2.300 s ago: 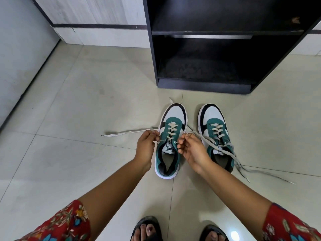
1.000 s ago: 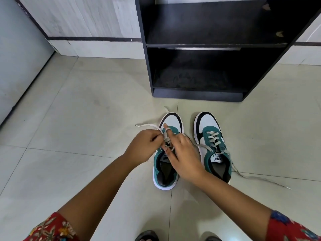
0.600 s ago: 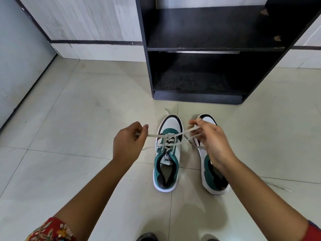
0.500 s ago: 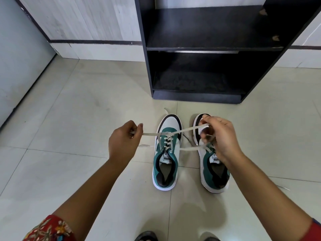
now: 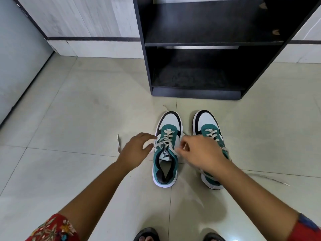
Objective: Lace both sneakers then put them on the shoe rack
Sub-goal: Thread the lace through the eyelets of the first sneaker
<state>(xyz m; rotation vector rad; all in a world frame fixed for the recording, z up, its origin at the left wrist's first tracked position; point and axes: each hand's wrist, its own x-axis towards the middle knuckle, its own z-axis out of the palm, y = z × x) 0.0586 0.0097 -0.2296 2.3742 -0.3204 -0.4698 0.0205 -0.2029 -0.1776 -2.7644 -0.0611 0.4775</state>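
2 teal, white and black low-top sneakers stand side by side, toes toward the black 2-shelf wooden shoe rack, on the pale tiled floor. Left sneaker shows crossed cream laces; right sneaker is partly hidden by the right hand, fingers pinched on a lace end. Left hand hovers beside the left sneaker, fingers apart, holding nothing. Both shelves are bare.

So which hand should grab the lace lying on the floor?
Probably the left hand: the loose white lace end lies right beside it, while the right hand pinches lace by the teal-and-white sneaker.
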